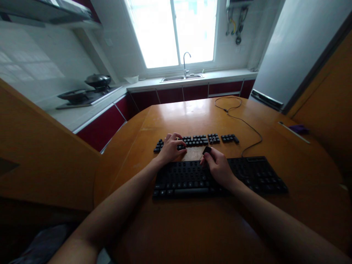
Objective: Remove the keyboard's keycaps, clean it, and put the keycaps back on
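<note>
A black keyboard [187,175] lies in front of me, with many of its upper left keys bare of keycaps and the lower rows still capped. Behind it, loose black keycaps [195,140] are laid out in rows. My left hand [171,148] reaches over the left part of these rows, its thumb and index finger closed around a keycap [180,147]. Above the keyboard's middle, my right hand [218,167] pinches a small black squarish piece [206,149] between thumb and fingers. A thin, pale wire-like line shows below that piece. My right palm hides some keys.
The keyboard's cable [251,128] loops across the right of the wooden table [176,223]. A purple item [299,129] and a thin pale strip [294,132] lie at the right. Beyond stand a sink [181,78], a stove [93,97] with pans and a fridge [297,47].
</note>
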`<move>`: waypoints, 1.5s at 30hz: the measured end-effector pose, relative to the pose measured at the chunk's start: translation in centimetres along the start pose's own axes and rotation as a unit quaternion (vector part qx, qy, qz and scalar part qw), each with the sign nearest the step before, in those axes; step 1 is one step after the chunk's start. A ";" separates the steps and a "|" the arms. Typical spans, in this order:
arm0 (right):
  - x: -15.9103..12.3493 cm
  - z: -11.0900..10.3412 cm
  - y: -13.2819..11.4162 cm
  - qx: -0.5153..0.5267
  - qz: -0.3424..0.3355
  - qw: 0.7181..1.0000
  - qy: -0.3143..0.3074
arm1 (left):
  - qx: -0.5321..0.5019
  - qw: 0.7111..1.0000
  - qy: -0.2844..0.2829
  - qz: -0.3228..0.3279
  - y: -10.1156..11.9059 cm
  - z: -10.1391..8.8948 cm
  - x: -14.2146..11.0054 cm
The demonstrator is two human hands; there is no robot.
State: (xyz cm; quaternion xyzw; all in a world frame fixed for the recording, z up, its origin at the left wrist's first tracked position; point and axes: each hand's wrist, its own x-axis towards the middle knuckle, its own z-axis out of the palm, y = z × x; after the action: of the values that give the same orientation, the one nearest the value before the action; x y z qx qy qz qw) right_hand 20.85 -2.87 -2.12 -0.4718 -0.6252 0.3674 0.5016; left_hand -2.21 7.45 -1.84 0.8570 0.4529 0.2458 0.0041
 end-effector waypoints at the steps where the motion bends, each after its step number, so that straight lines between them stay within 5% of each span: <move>1: 0.0 0.0 0.0 0.000 0.001 1.000 -0.001 | -0.002 1.000 0.003 -0.001 0.0 0.1 0.0; 45: 0.5 -0.8 -0.6 0.036 -0.020 0.999 -0.004 | -0.015 1.000 0.014 0.000 -0.9 0.1 -0.1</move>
State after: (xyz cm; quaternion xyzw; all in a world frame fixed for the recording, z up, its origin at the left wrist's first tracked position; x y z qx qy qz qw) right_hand 21.42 -2.61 -1.24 -0.4389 -0.6233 0.3814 0.5229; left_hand -2.88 7.90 -2.16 0.8535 0.4488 0.2647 0.0105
